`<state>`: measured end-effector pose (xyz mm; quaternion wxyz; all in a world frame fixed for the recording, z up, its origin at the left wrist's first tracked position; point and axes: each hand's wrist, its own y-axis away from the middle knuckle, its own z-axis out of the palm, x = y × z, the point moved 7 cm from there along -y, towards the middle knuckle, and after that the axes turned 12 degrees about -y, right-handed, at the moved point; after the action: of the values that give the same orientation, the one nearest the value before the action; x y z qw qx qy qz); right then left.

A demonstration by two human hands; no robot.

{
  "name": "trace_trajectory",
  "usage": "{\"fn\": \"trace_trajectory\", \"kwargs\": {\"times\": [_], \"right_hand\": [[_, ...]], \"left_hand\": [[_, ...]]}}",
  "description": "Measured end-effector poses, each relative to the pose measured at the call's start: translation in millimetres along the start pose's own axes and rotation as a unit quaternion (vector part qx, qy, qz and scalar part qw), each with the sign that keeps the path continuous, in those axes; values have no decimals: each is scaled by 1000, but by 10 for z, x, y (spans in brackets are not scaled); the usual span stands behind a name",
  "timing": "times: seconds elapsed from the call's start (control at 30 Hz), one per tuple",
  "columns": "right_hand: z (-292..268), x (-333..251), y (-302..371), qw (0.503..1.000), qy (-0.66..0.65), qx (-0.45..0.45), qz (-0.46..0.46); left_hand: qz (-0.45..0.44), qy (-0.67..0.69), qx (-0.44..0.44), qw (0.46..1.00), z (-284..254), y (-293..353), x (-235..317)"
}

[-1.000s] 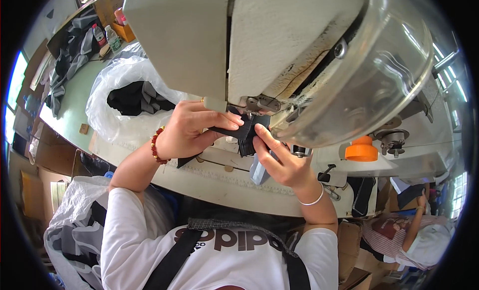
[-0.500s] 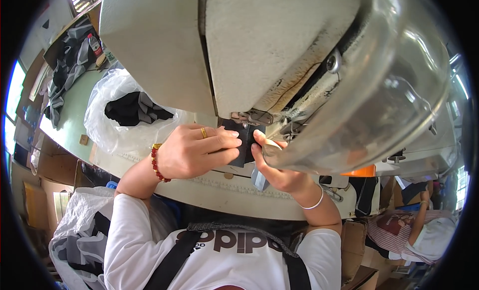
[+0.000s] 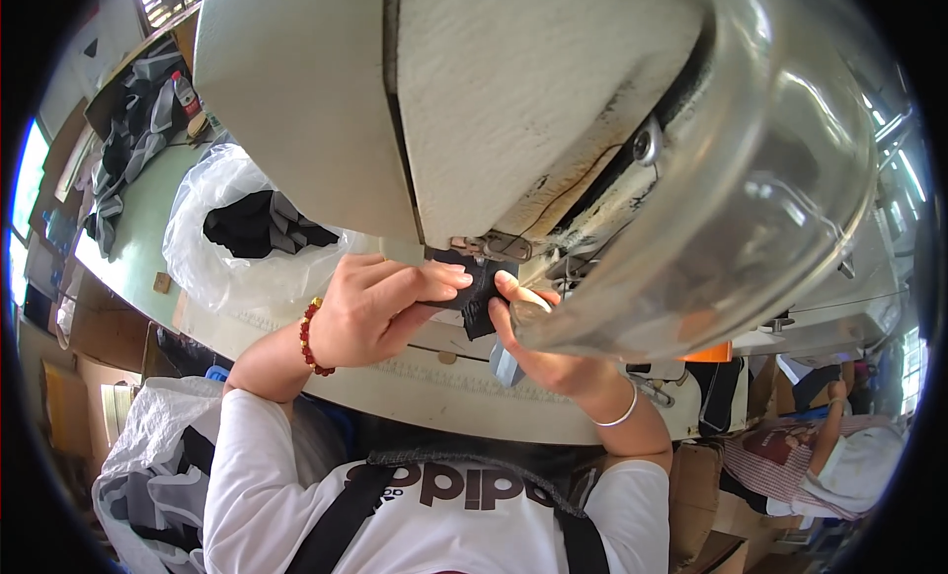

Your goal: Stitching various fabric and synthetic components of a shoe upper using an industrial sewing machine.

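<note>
A small dark piece of cloth (image 3: 480,296) lies under the needle area of a pale sewing machine (image 3: 533,90). My left hand (image 3: 370,303) pinches its left edge between thumb and fingers. On the right edge, my right hand (image 3: 538,342) grips the same cloth with thumb and forefinger, close below the metal presser foot (image 3: 491,246). Beneath the right palm a blue-grey flat object (image 3: 506,365) sticks out; its kind is unclear. A clear curved shield (image 3: 770,179) hides part of my right fingers.
Left of the machine sits a white plastic bag (image 3: 197,263) with black and grey cloth. Another bag (image 3: 158,396) of cloth stands by my left elbow. Farther left are a bottle (image 3: 185,93) and a cloth heap (image 3: 133,130). A co-worker (image 3: 820,465) is at the right.
The dark cloth has shifted and now looks bunched, its lower edge uneven. My left hand's fingers have drawn slightly left and its thumb has dropped lower. The view has tilted slightly.
</note>
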<state>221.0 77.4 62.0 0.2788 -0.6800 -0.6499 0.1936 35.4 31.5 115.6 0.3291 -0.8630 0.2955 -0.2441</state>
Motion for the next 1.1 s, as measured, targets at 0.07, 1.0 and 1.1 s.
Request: {"fn": "trace_trajectory", "kwargs": {"times": [0.07, 1.0, 1.1], "right_hand": [[40, -9, 31, 1000, 12, -13, -3], [-123, 16, -145, 995, -47, 29, 83], [-157, -18, -199, 995, 33, 80, 48]], "left_hand": [[24, -44, -19, 999, 28, -3, 53], [120, -210, 25, 970, 54, -55, 272], [122, -229, 22, 966, 99, -44, 243]]}}
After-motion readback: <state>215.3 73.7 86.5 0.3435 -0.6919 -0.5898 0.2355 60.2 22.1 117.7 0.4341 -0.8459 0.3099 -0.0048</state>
